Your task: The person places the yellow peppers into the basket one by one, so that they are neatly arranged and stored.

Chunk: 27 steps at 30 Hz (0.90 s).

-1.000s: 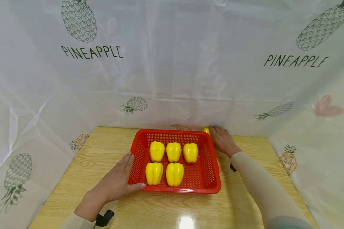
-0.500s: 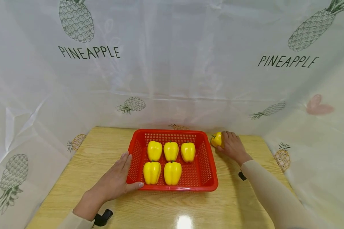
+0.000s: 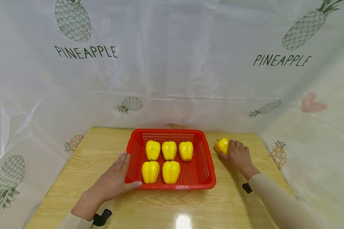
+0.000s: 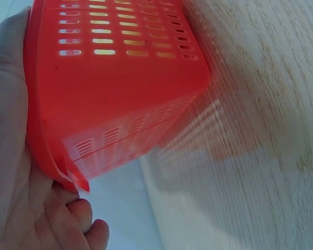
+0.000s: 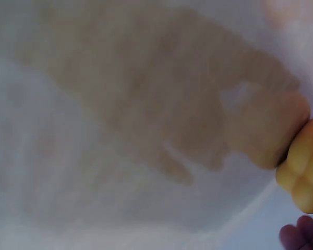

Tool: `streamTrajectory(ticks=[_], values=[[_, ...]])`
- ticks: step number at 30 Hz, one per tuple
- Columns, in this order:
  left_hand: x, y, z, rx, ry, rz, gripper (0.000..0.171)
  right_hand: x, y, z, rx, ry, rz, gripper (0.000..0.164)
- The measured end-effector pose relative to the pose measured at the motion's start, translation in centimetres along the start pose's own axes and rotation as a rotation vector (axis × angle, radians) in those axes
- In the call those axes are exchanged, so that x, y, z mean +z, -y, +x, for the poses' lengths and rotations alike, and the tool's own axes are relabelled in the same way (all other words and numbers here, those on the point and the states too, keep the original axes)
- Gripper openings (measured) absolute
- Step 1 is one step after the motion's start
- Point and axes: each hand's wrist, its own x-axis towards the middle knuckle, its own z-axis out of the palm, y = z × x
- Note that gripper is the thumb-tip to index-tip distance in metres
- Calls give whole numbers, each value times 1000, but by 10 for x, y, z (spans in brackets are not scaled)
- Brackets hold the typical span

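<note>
Yellow bell peppers [image 3: 171, 172] stand in two rows in a red plastic basket [image 3: 209, 171]. My left hand [image 3: 111, 179] rests on the basket's near left corner, its fingers straight along the left side and the thumb on the front rim. In the left wrist view the hand [image 4: 21, 156] lies against the basket's rim [image 4: 39, 104]. To the right of the basket, my right hand [image 3: 240, 158] holds another yellow bell pepper [image 3: 222, 145] from its right side, stem pointing left. The right wrist view shows that pepper [image 5: 305, 166] at its right edge, fingertips [image 5: 297, 237] below it.
The basket stands on a wooden table [image 3: 103, 143]. A pale curtain [image 3: 172, 70] printed with pineapples hangs along the table's back and sides. The basket's front right compartment area shows a bare red mesh floor [image 3: 188, 175].
My right hand has come out from behind the basket's far right corner, bringing the bell pepper right and nearer. The left hand stays on the basket. The view has shifted slightly.
</note>
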Motion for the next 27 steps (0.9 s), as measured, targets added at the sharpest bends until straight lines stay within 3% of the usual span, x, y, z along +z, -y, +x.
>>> streamTrajectory(ticks=[6,12,16,21,27], values=[[0,1,-1,9,-15,8,129,-5,7,-16,32,17,-35,72],[-1,0,-1,10,-13,14,129,-21,12,-22,5,59,-85,84],[-2,0,-1,15,-21,9,129,-32,5,-14,-120,63,-40,99],[-2,0,-1,18,-24,-2,129,-41,-3,2,-339,73,-79,114],[0,0,1,4,-13,-4,128,-43,-3,16,-421,174,-150,120]])
